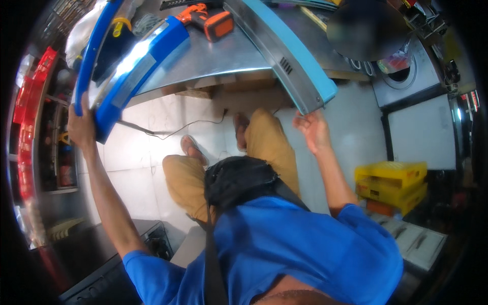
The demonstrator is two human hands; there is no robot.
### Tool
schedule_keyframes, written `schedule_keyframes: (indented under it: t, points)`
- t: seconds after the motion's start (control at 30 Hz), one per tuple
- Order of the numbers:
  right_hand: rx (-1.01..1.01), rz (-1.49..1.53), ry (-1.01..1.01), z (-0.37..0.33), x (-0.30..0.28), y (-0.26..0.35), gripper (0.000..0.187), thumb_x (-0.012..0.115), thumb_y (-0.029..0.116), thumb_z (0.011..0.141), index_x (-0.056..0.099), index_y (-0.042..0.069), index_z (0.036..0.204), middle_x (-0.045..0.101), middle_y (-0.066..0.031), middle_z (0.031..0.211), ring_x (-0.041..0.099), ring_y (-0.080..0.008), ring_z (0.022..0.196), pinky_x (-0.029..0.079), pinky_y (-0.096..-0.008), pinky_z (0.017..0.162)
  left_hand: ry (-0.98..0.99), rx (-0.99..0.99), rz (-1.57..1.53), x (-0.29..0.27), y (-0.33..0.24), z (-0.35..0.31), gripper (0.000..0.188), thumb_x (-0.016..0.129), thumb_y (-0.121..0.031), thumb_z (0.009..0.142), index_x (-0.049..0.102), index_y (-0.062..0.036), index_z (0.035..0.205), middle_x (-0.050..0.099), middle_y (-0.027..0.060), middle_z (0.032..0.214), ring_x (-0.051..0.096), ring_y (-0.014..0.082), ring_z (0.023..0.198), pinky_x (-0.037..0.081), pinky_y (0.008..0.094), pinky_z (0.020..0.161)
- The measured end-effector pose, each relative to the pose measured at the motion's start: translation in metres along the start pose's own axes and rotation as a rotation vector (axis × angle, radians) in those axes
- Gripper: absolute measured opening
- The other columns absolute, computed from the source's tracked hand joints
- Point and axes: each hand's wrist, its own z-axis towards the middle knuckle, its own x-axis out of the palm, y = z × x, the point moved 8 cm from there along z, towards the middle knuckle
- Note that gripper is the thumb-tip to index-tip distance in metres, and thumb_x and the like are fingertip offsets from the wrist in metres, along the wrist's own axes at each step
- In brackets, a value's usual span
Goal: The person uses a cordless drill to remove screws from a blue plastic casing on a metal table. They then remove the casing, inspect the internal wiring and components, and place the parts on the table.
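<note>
My left hand (81, 126) is closed around the near end of a long blue housing (147, 63) with a shiny metal face and a pale label. A narrower blue curved strip (94, 51) rises beside it, its lower end at the same hand. At the near end of a long grey and light-blue casing (287, 56) is my right hand (312, 131), palm up with fingers curled against the end. Small dark vent slots mark the casing's grey side. Both long pieces reach over the metal worktable (229, 56) and overhang its front edge.
An orange and black cordless drill (211, 23) lies on the worktable between the long pieces. A thin black cable (188, 124) runs across the tiled floor near my feet. Yellow crates (391, 180) stand at right, below a white appliance (409, 76). Red bins (33, 107) line the left.
</note>
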Motion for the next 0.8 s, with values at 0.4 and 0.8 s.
schedule_keyframes:
  t: [0.4,0.8]
  points:
    - [-0.219,0.026,0.077,-0.018,0.053,0.074,0.089,0.057,0.066,0.091,0.035,0.000,0.147,0.045,-0.0222,0.143,0.050,-0.0358,0.130,0.049,-0.0568,0.101,-0.373,0.324,0.065,-0.030,-0.031,-0.019,0.057,0.068,-0.056,0.088,0.067,-0.0070,0.118,0.069,0.0116,0.111,0.063,0.0276,0.112,0.050,0.0425,0.096]
    - [-0.130,0.092,0.109,-0.031,0.089,0.100,0.058,0.070,0.049,0.091,0.056,0.004,0.125,0.064,-0.0077,0.110,0.067,-0.0179,0.096,0.059,-0.0366,0.079,0.555,0.595,-1.208,-0.027,-0.359,-0.268,0.053,0.072,-0.008,0.085,0.057,-0.0036,0.135,0.054,0.0158,0.144,0.051,0.0311,0.134,0.039,0.0412,0.111]
